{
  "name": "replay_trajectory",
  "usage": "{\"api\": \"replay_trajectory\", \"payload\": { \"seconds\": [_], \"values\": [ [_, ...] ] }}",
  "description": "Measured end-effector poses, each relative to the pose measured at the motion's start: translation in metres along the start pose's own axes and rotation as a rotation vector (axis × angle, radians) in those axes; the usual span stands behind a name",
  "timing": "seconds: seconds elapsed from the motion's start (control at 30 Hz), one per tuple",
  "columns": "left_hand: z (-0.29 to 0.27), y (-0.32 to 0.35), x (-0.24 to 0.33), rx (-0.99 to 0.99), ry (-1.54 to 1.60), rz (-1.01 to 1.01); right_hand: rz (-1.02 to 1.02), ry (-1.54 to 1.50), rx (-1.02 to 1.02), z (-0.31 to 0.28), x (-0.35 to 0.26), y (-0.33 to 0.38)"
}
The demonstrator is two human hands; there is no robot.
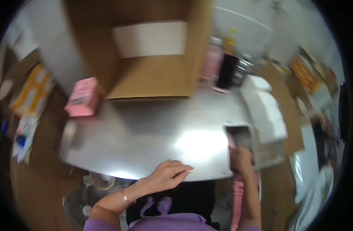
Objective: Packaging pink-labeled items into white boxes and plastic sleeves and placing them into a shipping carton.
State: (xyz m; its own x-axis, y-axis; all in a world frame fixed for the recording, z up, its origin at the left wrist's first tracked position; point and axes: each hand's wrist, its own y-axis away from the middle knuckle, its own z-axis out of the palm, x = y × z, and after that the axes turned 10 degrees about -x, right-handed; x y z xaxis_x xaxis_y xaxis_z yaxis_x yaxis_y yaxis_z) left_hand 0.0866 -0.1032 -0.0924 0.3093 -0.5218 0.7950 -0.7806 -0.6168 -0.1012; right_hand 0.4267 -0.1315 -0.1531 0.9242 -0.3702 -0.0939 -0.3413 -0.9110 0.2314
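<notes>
Pink ridged plastic-like strip lies nearer body than right hand, grip hidden; left hand nearly pinches, hold unclear

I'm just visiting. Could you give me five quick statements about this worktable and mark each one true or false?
1. The large cardboard box opens toward the person. True.
2. The pink box stands right of the cardboard box. False: the pink box stands to its left.
3. The right hand is at the dark opening on the right of the table. True.
4. The left hand is inside the cardboard box. False: the left hand is by the table's near edge.
5. A bracelet circles the left wrist. True.
</notes>
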Motion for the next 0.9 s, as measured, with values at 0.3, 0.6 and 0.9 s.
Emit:
{"api": "replay_trajectory", "payload": {
  "seconds": [0.3, 0.6, 0.9],
  "values": [
    [-0.285, 0.028, -0.128, 0.873, -0.92, -0.662, -0.479, -0.516, 0.546, -0.007, -0.082, 0.074],
    [-0.333, 0.013, -0.154, 0.399, -0.447, -1.357, -0.486, -0.525, 0.656, 0.01, -0.085, 0.063],
    [-0.174, 0.063, -0.092, 0.456, -0.739, -0.72, -0.481, -0.403, 0.652, -0.001, -0.095, 0.068]
  ]
}}
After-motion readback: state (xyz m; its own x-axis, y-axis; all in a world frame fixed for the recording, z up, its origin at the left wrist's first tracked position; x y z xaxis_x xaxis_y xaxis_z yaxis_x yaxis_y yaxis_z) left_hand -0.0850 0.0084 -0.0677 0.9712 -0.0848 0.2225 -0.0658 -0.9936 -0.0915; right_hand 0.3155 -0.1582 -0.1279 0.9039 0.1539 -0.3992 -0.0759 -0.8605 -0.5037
